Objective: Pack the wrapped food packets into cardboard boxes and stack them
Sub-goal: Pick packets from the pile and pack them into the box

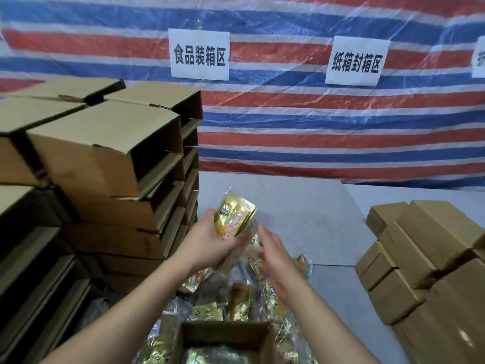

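My left hand [207,237] holds a gold wrapped food packet [232,215] raised above the table, fingers curled under it. My right hand [273,252] hovers just right of the packet, fingers straight and blurred, holding nothing. Below both hands lies a pile of gold and clear wrapped packets [236,295]. An open cardboard box [225,333] sits at the bottom centre with packets inside it.
A tall stack of folded-shut cardboard boxes [105,164] fills the left side. Flat unfolded cartons [425,258] are piled at the right. The grey table top [301,214] lies beyond the hands. A striped tarpaulin with paper signs [199,55] hangs behind.
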`<state>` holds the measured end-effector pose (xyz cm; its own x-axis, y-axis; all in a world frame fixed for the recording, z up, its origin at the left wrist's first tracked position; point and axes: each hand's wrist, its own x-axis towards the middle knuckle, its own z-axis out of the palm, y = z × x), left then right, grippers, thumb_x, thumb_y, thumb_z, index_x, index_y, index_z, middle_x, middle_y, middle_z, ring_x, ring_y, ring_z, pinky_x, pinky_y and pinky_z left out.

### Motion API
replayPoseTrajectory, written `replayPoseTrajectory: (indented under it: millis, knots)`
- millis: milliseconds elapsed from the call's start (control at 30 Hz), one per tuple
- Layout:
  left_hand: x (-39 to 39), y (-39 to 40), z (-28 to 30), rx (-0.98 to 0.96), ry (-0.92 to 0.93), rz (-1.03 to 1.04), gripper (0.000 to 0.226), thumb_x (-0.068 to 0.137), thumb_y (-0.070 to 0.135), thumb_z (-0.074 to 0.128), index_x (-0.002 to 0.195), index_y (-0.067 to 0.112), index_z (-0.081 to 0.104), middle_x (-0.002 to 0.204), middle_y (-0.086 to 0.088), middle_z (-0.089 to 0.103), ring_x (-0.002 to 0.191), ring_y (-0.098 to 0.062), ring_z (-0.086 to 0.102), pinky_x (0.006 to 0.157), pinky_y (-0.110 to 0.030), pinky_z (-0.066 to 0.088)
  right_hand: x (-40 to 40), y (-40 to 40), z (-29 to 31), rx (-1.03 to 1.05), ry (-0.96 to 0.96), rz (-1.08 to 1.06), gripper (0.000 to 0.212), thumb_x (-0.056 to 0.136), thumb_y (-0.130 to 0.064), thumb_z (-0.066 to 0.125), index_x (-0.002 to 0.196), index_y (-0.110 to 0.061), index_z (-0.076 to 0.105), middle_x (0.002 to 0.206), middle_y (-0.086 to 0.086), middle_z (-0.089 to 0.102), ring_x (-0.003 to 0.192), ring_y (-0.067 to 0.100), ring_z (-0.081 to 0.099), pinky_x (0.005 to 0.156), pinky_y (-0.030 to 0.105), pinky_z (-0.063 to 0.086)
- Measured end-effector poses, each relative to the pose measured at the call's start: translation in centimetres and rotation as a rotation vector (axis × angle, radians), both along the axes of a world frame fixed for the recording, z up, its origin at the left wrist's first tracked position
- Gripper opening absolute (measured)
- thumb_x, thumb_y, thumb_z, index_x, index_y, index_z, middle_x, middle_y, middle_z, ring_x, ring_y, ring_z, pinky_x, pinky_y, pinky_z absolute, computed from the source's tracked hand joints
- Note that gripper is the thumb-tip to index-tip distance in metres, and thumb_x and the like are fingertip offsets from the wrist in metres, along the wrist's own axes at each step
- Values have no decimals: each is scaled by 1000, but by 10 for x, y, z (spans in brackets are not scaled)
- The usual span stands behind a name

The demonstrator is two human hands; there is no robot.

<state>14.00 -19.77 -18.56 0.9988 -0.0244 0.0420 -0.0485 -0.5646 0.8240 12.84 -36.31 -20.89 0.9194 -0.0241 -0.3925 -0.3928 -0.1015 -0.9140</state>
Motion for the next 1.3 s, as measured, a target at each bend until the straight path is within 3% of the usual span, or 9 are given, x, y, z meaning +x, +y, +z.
replayPoseTrajectory:
  millis: [133,267,400,467,567,767,900,1000,1300]
  knots:
    - [-13,-14,28,-289,32,6,46,71,47,71,111,30,56,92,10,68,72,4,66,59,-17,48,-11,8,32,320,-4,28,70,72,-82,48,121,-35,66,109,1,74,101,23,69,71,36,58]
    - [-26,-31,41,-425,70,-93,19,91,39,61,106,28,58,86,2,69,66,-6,67,52,-18,46,-16,7,53,500,-107,56,66,77,-78,52,113,-28,75,114,8,73,106,23,70,90,45,57]
    - [-35,-49,44,-380,-27,-116,40,81,58,55,113,33,60,117,4,65,110,-11,63,91,-30,52,-21,4,69,578,-127,54,77,66,-67,69,121,-12,69,117,16,71,108,28,70,81,39,60]
    - [-36,-52,44,-204,-69,-107,57,77,65,47,126,37,55,146,8,45,140,-10,35,117,-33,28,-24,-2,72,605,-157,74,77,68,-60,72,127,-11,65,119,16,70,110,29,69,83,38,60]
    - [-37,-42,45,-188,3,-224,81,67,78,50,141,45,45,163,7,20,149,0,6,116,-21,18,-30,-12,71,630,-148,134,73,72,-55,78,130,-13,64,124,17,68,115,32,66,93,45,56]
    - [-44,-25,45,3,54,-385,96,71,76,62,153,40,28,166,8,5,146,6,-7,113,-20,7,-33,-19,57,516,-145,237,67,69,-55,81,122,-16,70,120,23,67,107,34,66,91,47,55]
    - [-57,-3,33,-8,161,-332,88,82,77,47,155,33,25,159,17,25,145,-2,22,120,-31,18,-33,-23,46,497,-127,192,74,65,-58,77,118,-8,68,101,14,72,91,28,71,76,40,57]
    - [-73,26,3,37,218,-266,53,96,61,43,142,35,45,128,33,48,124,5,47,93,-10,37,-37,-29,40,408,-161,273,81,68,-54,74,129,-4,56,108,18,72,97,32,72,78,42,57]
    - [-121,61,-120,11,436,-30,39,105,41,40,137,25,56,137,12,53,131,-7,46,112,-23,31,-60,-9,19,-279,-276,869,38,78,-53,73,110,-62,56,113,-30,64,106,-7,60,88,18,49]
